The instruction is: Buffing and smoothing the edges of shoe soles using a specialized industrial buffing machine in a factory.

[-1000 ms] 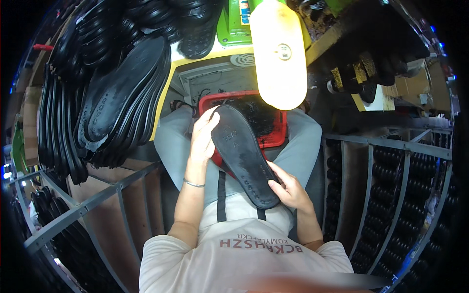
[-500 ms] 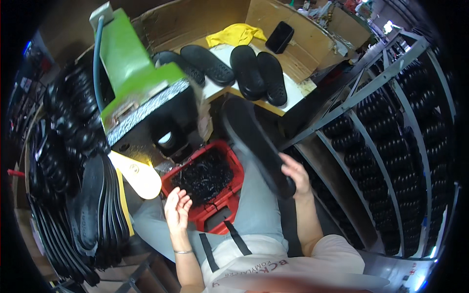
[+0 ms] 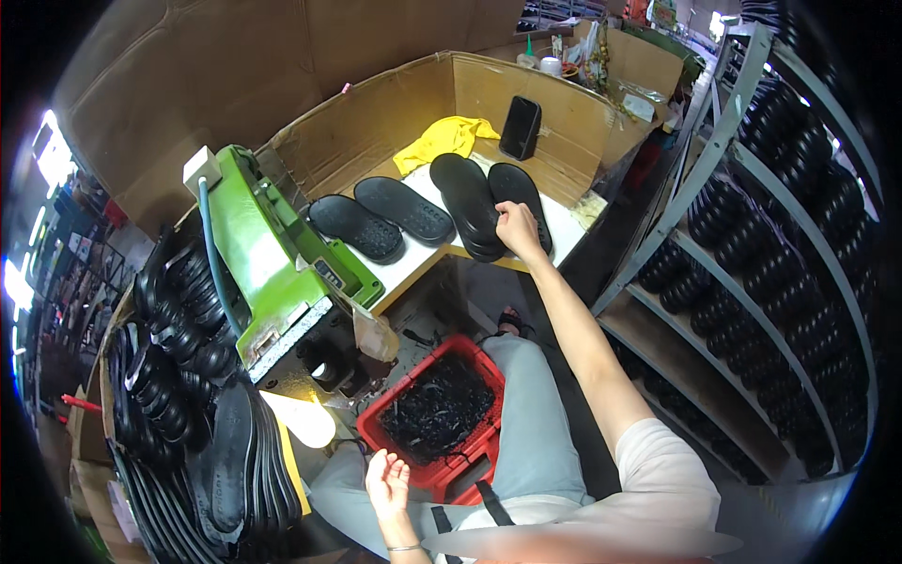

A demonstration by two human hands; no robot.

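Observation:
On the far side, my right hand point(image 3: 519, 230) reaches out to the white worktop point(image 3: 402, 277). Its curled fingers close on the edge of a black shoe sole point(image 3: 462, 193), which lies on a small pile. Just right of that pile rests another black sole point(image 3: 512, 180), partly covered by my hand. Two more soles point(image 3: 362, 226) lie side by side to the left. My left hand point(image 3: 387, 484) hovers near my lap beside a red bin point(image 3: 371, 428) of black scraps. Its fingers are loosely bent and hold nothing.
A green machine point(image 3: 246, 268) with a lit pale plate point(image 3: 305, 420) stands at left, beside stacked black soles point(image 3: 235, 451). Cardboard walls point(image 3: 376, 122) enclose the worktop, where a yellow cloth point(image 3: 446, 141) and a black phone-like object point(image 3: 521, 127) sit. A metal rack point(image 3: 695, 188) of soles rises at right.
My right hand has carried the sole from above my lap forward to the pile on the worktop. The view has tilted up. My left hand stays near the bin, empty.

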